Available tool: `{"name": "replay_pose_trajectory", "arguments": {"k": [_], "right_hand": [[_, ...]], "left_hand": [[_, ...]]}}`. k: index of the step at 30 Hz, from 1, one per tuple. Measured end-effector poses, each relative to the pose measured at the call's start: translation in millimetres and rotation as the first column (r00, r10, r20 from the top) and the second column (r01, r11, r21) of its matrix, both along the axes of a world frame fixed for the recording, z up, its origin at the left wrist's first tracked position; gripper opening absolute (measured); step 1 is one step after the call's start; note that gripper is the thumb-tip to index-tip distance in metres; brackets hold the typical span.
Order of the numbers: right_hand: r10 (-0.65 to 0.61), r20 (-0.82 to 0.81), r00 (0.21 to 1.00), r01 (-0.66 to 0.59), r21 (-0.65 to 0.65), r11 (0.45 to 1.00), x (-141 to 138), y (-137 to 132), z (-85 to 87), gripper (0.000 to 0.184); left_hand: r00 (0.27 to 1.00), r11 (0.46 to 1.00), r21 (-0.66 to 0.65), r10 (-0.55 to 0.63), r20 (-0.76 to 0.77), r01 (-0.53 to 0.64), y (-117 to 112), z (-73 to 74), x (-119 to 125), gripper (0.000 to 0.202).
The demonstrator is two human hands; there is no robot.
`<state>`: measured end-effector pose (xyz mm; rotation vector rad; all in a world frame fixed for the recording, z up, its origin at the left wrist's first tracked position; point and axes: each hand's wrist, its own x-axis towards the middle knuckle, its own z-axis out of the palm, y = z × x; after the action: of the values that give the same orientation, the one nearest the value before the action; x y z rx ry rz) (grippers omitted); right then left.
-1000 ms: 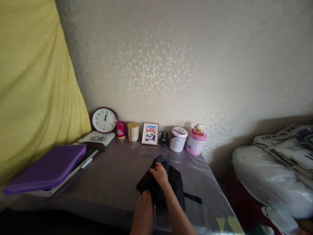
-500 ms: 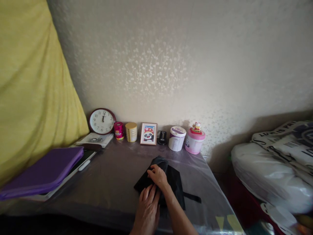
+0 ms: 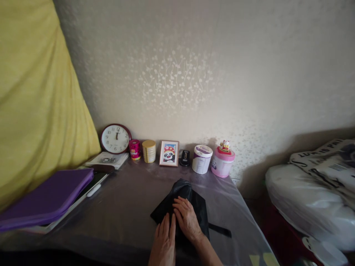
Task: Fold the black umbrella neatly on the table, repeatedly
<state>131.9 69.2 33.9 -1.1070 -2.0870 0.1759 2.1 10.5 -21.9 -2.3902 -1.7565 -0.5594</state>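
Note:
A black plastic bag (image 3: 191, 199) lies folded on the table (image 3: 124, 207), with a black strip sticking out to its right. My left hand (image 3: 164, 242) rests flat on the bag's near left part, fingers stretched out together. My right hand (image 3: 188, 218) lies flat on the bag beside it, fingers extended and pressing down. Both hands touch each other near the fingertips. Neither hand holds anything.
Along the wall stand a round clock (image 3: 115, 138), a red can (image 3: 134, 149), a gold can (image 3: 149, 150), a panda picture frame (image 3: 169, 153), a white tub (image 3: 202, 159) and a pink jar (image 3: 222, 162). A purple case (image 3: 47, 197) lies left. Bagged bundles (image 3: 307, 207) sit right.
My left hand slid forward onto the bag beside the right. My right hand drew back toward me and flattened on the bag.

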Motion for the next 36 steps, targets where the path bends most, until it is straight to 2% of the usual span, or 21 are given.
{"name": "replay_pose_trajectory", "arguments": {"k": [7, 13, 18, 21, 23, 27, 29, 30, 32, 34, 36], "right_hand": [[-0.061, 0.101, 0.993, 0.064, -0.030, 0.997, 13, 57, -1.1, 0.028], [-0.096, 0.160, 0.983, 0.109, -0.080, 0.991, 18, 94, -1.1, 0.029], [-0.236, 0.215, 0.948, 0.265, -0.114, 0.958, 20, 114, 3.7, 0.027], [-0.351, 0.200, 0.915, 0.374, -0.093, 0.923, 24, 111, 11.3, 0.028], [-0.350, 0.154, 0.924, 0.360, -0.041, 0.932, 24, 96, 14.2, 0.030], [-0.079, 0.076, 0.994, 0.074, 0.066, 0.995, 14, 54, 6.5, 0.029], [-0.028, 0.099, 0.995, 0.023, 0.051, 0.998, 8, 44, -1.1, 0.027], [-0.054, 0.100, 0.993, 0.050, 0.046, 0.998, 7, 44, -4.4, 0.028], [-0.182, 0.061, 0.981, 0.180, 0.033, 0.983, 11, 52, -8.8, 0.030], [-0.347, -0.042, 0.937, 0.346, -0.031, 0.938, 26, 64, -10.8, 0.031], [-0.486, -0.171, 0.857, 0.460, -0.170, 0.872, 49, 70, -12.1, 0.031]], "left_hand": [[0.999, 0.998, -0.065, 0.012, -0.040, -0.014, 4, -3.0, -1, 0.070], [0.998, 0.950, -0.307, 0.036, -0.050, -0.049, 4, 17.7, 2, 0.075], [0.998, 0.934, -0.351, 0.047, -0.047, -0.061, 2, 29.2, 1, 0.083], [0.998, 0.945, -0.321, 0.048, -0.050, -0.061, 1, 26.8, 0, 0.083], [0.998, 0.953, -0.297, 0.042, -0.051, -0.055, 1, 24.1, -1, 0.082], [0.997, 0.957, -0.282, 0.046, -0.060, -0.061, -1, 24.9, 1, 0.081], [0.996, 0.955, -0.287, 0.060, -0.065, -0.077, -3, 29.1, 2, 0.081], [0.996, 0.954, -0.288, 0.066, -0.067, -0.083, -4, 31.5, 3, 0.080], [0.994, 0.955, -0.282, 0.079, -0.072, -0.096, -6, 35.6, 5, 0.080], [0.993, 0.956, -0.274, 0.089, -0.073, -0.106, -7, 37.3, 5, 0.079], [0.995, 0.960, -0.264, 0.082, -0.063, -0.096, -8, 35.9, 5, 0.078]]}}
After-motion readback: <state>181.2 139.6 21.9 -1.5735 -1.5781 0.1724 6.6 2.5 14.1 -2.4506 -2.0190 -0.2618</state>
